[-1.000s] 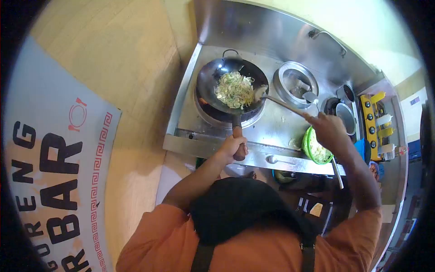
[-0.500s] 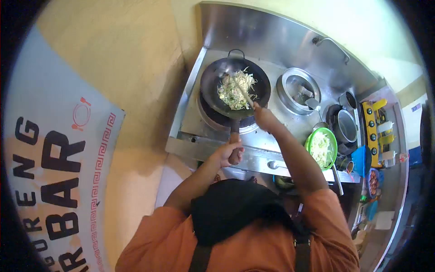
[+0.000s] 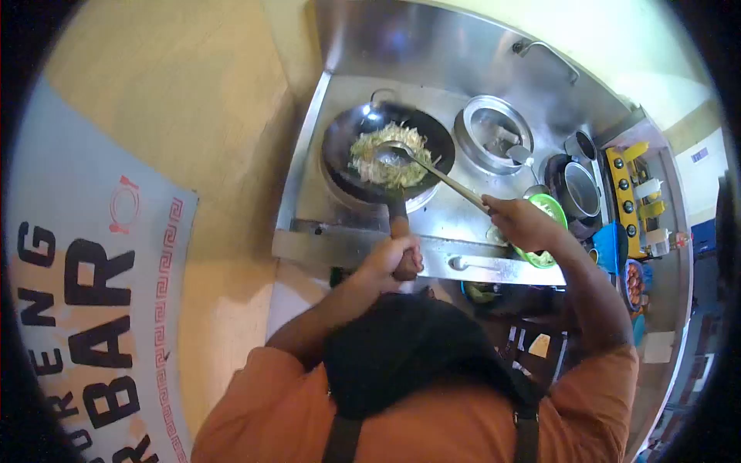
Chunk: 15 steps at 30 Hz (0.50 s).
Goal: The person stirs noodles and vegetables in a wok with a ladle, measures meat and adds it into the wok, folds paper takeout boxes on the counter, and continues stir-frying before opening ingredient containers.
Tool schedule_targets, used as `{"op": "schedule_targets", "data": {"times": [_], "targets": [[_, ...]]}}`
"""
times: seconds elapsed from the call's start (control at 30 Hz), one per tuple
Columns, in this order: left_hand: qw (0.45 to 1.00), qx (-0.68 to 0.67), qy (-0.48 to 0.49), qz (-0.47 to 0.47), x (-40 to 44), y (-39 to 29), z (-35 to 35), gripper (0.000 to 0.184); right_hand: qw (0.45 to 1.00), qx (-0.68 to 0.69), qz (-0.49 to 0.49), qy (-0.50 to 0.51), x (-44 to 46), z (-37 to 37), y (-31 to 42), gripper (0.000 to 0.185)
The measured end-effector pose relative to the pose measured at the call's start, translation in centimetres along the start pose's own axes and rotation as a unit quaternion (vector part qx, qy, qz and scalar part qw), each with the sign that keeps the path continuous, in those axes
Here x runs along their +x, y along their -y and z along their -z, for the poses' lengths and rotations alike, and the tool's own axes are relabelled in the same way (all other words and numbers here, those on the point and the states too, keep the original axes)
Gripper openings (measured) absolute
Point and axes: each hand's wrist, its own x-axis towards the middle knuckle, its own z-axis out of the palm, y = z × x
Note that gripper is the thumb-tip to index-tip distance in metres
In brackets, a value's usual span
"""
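Observation:
A dark wok (image 3: 340,147) sits over the round burner, its wooden handle pointing towards me. Around that handle my left hand (image 3: 395,258) is closed. My right hand (image 3: 519,222) grips the long handle of a metal ladle (image 3: 455,185), whose bowl rests among the food in the wok. The food (image 3: 409,140) looks like pale shredded vegetables or noodles, slightly blurred. Partly behind my right hand and wrist is a green basket (image 3: 557,212) of pale shredded vegetables.
A round metal pot (image 3: 469,150) stands right of the wok, with a spatula (image 3: 521,155) over its edge. Further right are a dark-rimmed pot (image 3: 580,189), a blue container (image 3: 610,245) and a yellow rack (image 3: 624,197) with bottles. A steel backsplash (image 3: 432,50) rises behind.
My right hand has moved right and down from beside the wok, still holding the ladle, whose bowl now shows in the food. My left hand stays on the wok handle. The view has shifted slightly.

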Motion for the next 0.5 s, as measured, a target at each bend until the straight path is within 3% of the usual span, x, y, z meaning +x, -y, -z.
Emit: {"op": "schedule_targets", "data": {"times": [0.07, 0.1, 0.17, 0.2, 0.27, 0.4, 0.43, 0.5], "targets": [[1.000, -0.003, -0.025, -0.007, 1.7, -0.9, 1.2, 0.010, 0.993, 0.055, -0.081, 0.070, -1.1, 1.6, 1.7, 0.042], [1.000, 0.001, -0.020, -0.014, 2.5, -1.6, 1.6, 0.010, 0.992, 0.058, -0.072, 0.087, -1.6, 1.5, 1.2, 0.043], [0.998, 0.044, 0.015, -0.047, 3.3, -1.4, 2.7, 0.012, 0.999, -0.009, 0.006, 0.046, -1.5, -0.1, 0.3, 0.042], [0.998, 0.041, 0.015, -0.047, 3.6, -1.1, 3.2, 0.012, 0.999, -0.010, 0.006, 0.049, -1.0, -1.0, 0.1, 0.042], [0.997, 0.053, 0.014, -0.059, 4.2, -0.8, 3.8, 0.011, 0.981, -0.176, -0.063, 0.060, 1.0, -3.3, 0.1, 0.044], [0.993, 0.090, 0.028, -0.070, 5.7, -0.6, 5.8, 0.016, 0.989, -0.095, -0.093, -0.065, 9.9, -9.5, -1.5, 0.042], [0.991, 0.108, 0.008, -0.078, 5.8, -0.7, 6.1, 0.015, 0.992, -0.075, -0.094, -0.041, 10.9, -9.8, -0.8, 0.051], [0.989, 0.125, -0.021, -0.076, 5.7, -0.4, 7.2, 0.014, 0.994, -0.067, -0.085, -0.011, 8.9, -10.4, -1.0, 0.051]]}}
